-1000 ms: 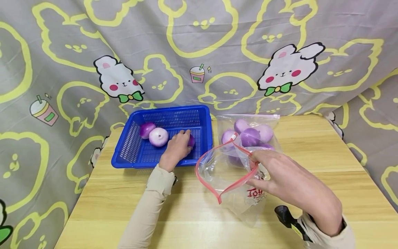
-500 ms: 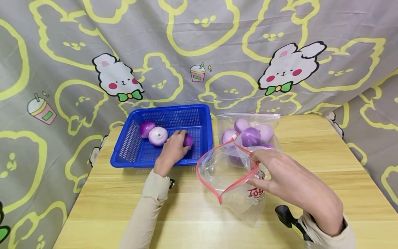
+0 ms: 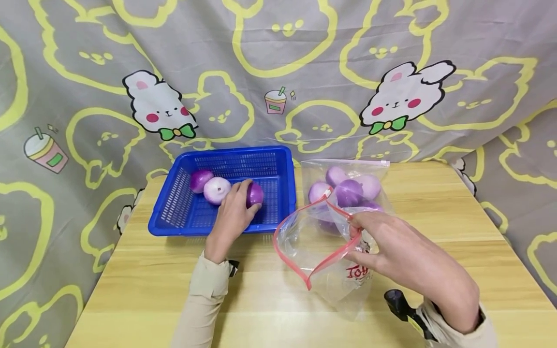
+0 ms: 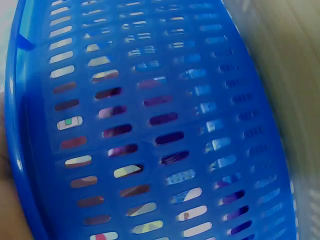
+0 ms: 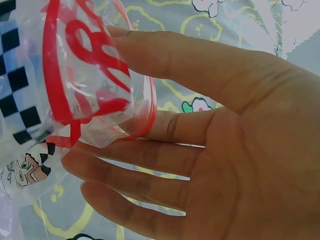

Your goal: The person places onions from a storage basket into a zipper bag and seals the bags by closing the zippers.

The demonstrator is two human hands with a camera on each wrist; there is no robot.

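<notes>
In the head view my left hand (image 3: 232, 212) reaches over the front rim of the blue plastic basket (image 3: 271, 227). Its fingers and thumb grip a purple onion (image 3: 255, 194) inside. Left of that hand lie a whitish onion (image 3: 216, 190) and another purple onion (image 3: 201, 181). My right hand (image 3: 404, 256) pinches the red-edged mouth of a clear zip bag (image 3: 339, 285), which gapes toward the basket. From the right wrist, the bag's printed side (image 5: 95, 70) shows between thumb and forefinger, the other fingers extended. The left wrist view has mostly the slotted basket wall (image 4: 145, 110), with purple patches behind it.
A second clear zip bag (image 3: 311, 166) holding several purple onions (image 3: 349, 192) lies behind the held one, right of the basket. Both bags and the basket are on a wooden table (image 3: 457, 232). A patterned grey curtain (image 3: 322, 87) hangs behind.
My left hand has shifted a little to the left within the basket, and the gripped onion has moved with it. The right hand and the bag's mouth have stayed nearly still.
</notes>
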